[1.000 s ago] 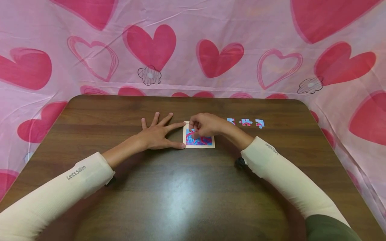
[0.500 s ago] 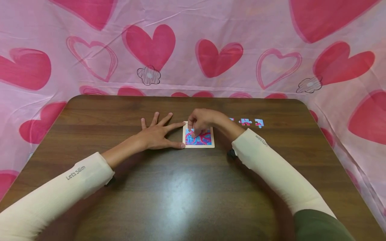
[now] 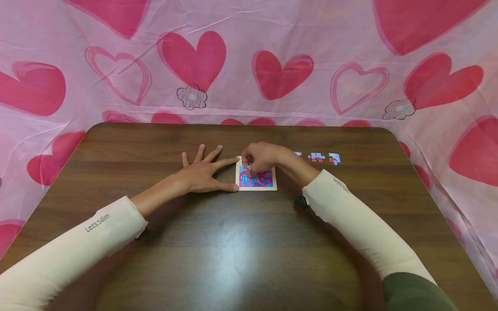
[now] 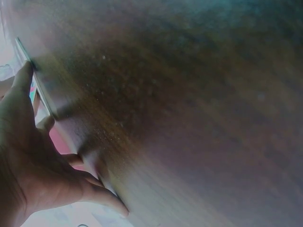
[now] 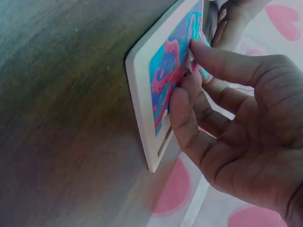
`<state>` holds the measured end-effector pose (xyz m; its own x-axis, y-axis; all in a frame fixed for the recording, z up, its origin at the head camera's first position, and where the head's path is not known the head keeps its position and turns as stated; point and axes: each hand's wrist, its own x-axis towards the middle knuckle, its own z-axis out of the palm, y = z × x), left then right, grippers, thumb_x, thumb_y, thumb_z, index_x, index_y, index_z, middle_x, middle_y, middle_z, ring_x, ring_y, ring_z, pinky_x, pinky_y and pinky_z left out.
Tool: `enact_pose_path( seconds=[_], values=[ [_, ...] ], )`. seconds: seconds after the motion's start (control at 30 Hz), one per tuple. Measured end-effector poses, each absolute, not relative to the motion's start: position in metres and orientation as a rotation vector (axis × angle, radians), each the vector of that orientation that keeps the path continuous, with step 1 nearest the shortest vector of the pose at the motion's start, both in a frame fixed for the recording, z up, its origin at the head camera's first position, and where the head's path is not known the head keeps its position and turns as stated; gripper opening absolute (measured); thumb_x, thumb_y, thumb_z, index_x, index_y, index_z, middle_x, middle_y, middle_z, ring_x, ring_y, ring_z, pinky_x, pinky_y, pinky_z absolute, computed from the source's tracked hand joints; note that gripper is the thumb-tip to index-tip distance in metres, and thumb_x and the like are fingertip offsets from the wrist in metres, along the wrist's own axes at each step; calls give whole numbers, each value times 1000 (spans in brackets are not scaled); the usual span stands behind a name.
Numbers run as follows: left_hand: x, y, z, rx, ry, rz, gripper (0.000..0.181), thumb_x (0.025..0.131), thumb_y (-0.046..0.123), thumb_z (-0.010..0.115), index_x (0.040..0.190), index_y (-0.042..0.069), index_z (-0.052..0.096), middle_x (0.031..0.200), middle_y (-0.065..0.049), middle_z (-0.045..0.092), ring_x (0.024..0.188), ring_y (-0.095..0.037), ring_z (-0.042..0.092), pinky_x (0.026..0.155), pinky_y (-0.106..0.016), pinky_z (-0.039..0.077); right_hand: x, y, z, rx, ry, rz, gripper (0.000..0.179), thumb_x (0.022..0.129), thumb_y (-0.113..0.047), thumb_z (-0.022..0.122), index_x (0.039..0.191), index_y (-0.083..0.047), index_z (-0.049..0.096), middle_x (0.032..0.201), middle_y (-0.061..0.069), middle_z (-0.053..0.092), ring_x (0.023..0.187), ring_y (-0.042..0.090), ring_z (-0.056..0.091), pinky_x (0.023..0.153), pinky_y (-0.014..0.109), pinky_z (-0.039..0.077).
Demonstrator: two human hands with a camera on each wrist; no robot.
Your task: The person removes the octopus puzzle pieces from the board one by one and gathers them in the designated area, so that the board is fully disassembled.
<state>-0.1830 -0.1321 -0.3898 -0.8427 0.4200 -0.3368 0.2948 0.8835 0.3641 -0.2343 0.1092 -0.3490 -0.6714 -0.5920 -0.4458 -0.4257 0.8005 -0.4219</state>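
Observation:
A small square jigsaw puzzle in a pale wooden frame lies on the table, its blue, pink and purple picture partly covered by my right hand. With thumb and fingers, that hand pinches a small pink and blue puzzle piece down at the board; most of the piece is hidden. My left hand lies spread on the table to the left. Its thumb touches the frame's near left corner and its index finger the far left corner. In the left wrist view the left hand shows straight, spread fingers.
Three loose puzzle pieces lie in a row to the right of the board: one partly behind the right wrist, a middle piece and a right piece. A heart-print cloth hangs behind the brown wooden table.
My right hand has shifted slightly left over the board, and its forearm has swung left, covering more of the nearest loose piece. The left hand stays still.

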Motion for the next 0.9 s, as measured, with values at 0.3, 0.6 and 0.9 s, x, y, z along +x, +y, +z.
enact_pose_path(
  seconds=[0.3, 0.6, 0.9],
  values=[
    [-184, -132, -391, 525, 2636, 424, 97, 88, 94, 67, 172, 65, 26, 194, 0, -4, 173, -53, -22, 122, -92, -20, -228, 111, -348, -778, 2392, -381, 18, 97, -16, 84, 105, -11, 69, 86, -3, 61, 81, 13, 56, 76, 30, 47],
    [-184, -133, -390, 527, 2632, 421, 98, 88, 95, 66, 172, 65, 26, 194, 0, -5, 173, -54, -22, 121, -93, -20, -225, 110, -351, -783, 2427, -321, 17, 100, -20, 81, 110, -11, 71, 92, -2, 66, 83, 14, 57, 78, 31, 49],
    [-183, -133, -390, 526, 2630, 419, 98, 89, 95, 66, 172, 64, 25, 194, 0, -5, 173, -53, -23, 122, -92, -20, -275, 121, -424, -825, 2425, -340, 22, 93, -37, 86, 103, -24, 71, 88, -5, 75, 77, 14, 68, 70, 34, 56]
  ],
)
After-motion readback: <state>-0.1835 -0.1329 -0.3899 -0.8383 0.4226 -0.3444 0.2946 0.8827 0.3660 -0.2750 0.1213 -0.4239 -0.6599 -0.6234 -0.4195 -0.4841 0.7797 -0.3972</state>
